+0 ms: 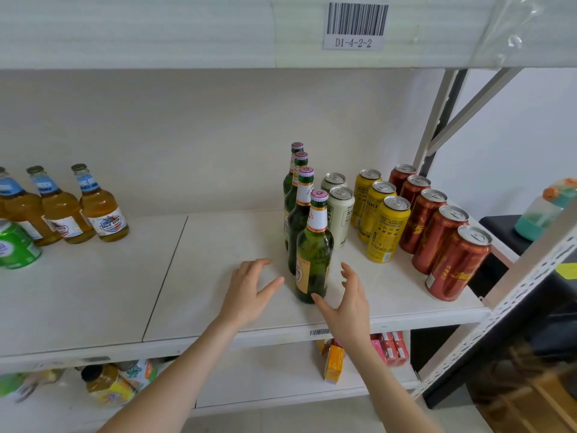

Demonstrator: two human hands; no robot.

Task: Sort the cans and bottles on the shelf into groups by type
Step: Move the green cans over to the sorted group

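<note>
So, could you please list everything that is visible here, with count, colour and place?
green bottles: 4, green glass, row at the middle of the shelf
cream cans: 2, cream, right of the green bottles
yellow cans: 3, yellow, right of the cream cans
red cans: 5, red, row at right end
amber bottles: 3, blue labels, left side
green can: 1, green, left edge
barcode label: 1, white, upper shelf edge
orange carton: 1, orange, lower shelf
left hand: open, left of front green bottle
right hand: open, right of it
</note>
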